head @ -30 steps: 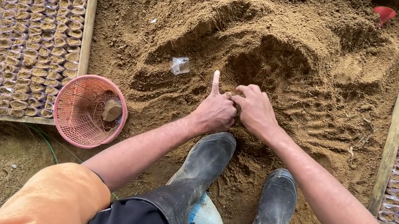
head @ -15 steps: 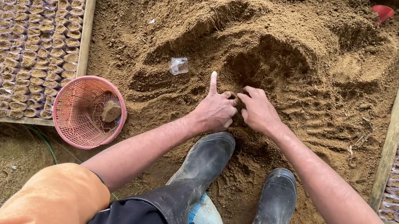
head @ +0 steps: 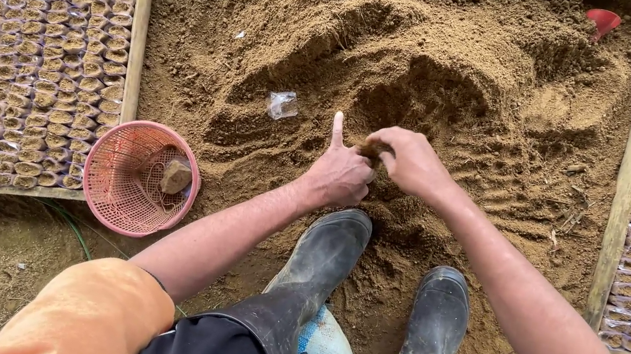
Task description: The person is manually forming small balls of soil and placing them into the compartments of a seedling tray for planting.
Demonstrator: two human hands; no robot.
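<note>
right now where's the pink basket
In the head view, the pink basket sits on the ground at left, beside the left forearm, against the tray of filled bags.

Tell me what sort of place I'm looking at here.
Probably a plant nursery's potting area: a mound of loose soil, rows of small soil-filled seedling bags in wooden frames, and both hands pinching soil.

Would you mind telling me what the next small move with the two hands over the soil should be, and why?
Probably tip the soil pinched in the right hand into whatever the left hand is cupping. The hands meet over the soil heap, the right fingertips carry a dark clump at the left hand's top, and the left index finger points up as if steadying an opening. What the left hand holds is hidden.
</note>
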